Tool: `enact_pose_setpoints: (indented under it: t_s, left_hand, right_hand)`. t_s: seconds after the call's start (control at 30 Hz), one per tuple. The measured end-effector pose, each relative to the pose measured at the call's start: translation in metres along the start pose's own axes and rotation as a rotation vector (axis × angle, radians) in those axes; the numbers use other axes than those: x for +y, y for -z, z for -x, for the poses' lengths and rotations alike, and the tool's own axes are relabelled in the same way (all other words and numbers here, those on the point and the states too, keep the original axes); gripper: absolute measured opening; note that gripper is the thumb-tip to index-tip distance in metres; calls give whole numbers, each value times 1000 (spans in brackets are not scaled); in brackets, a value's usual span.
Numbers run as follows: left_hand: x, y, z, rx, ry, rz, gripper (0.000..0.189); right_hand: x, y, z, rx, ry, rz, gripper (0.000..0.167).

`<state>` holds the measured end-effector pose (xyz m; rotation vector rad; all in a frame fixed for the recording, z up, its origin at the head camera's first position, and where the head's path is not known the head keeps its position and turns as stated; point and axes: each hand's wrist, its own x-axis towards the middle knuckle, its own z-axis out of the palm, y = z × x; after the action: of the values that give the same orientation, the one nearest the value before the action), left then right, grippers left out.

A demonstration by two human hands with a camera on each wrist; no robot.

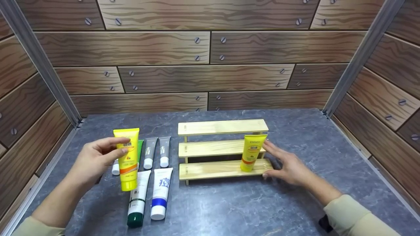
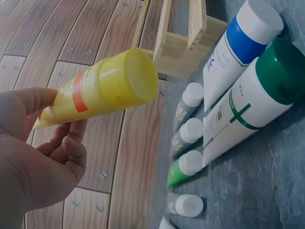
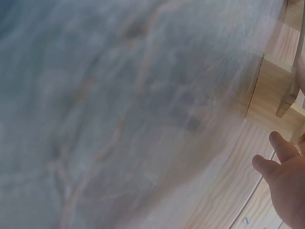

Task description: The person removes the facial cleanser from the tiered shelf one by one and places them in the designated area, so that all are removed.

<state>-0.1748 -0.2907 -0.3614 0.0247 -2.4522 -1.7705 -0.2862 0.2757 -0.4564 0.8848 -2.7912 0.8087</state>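
My left hand (image 1: 93,159) pinches a yellow squeeze tube (image 1: 129,164) near its flat top end, thumb in front, cap down. In the left wrist view that tube's yellow cap (image 2: 140,78) points away from the palm. A second yellow tube (image 1: 252,152) stands cap down on the bottom tier of a three-tier wooden rack (image 1: 210,169), at its right end, tilted back toward the middle tier. At the rack's right end is my right hand (image 1: 290,167), fingers extended beside the tiers and thumb at the bottom tier's corner. The right wrist view shows its fingers (image 3: 281,164) close to the rack's wooden side (image 3: 271,90).
Left of the rack lie a white tube with a blue band (image 1: 160,193), a white tube with a dark green cap (image 1: 136,214) and two grey tubes (image 1: 149,152). A green tube (image 1: 140,152) is partly hidden behind the held one. Wood-patterned walls (image 1: 210,49) enclose the table.
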Motion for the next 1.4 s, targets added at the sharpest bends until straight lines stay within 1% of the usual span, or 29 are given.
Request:
enact_pose_setpoints:
  t_s: [0.23,0.37,0.47,0.67,0.83,1.0,1.2,1.4]
  left_hand:
    - [-5,7,2,-28,56,-33,42]
    - [-12,11,4,-35,107,-55,43]
    - [-20,12,5,-40,148,-65,43]
    - [-36,15,10,-61,235,-108,41]
    - [-52,23,12,-80,313,-124,40]
    - [-67,28,12,-97,349,-142,39]
    - [-78,31,12,-126,409,-168,38]
    - [-85,30,14,-137,406,-171,38]
  right_hand:
    - [-1,0,0,-11,-22,-1,104]
    - [0,0,0,-5,4,4,103]
    - [0,0,0,1,22,7,102]
    - [-1,0,0,-5,2,-9,101]
    - [-1,0,0,-11,-14,-7,103]
    - [-1,2,0,-15,-20,-2,105]
    - [0,1,0,-15,-15,-3,105]
    - [-2,0,0,0,-6,-6,102]
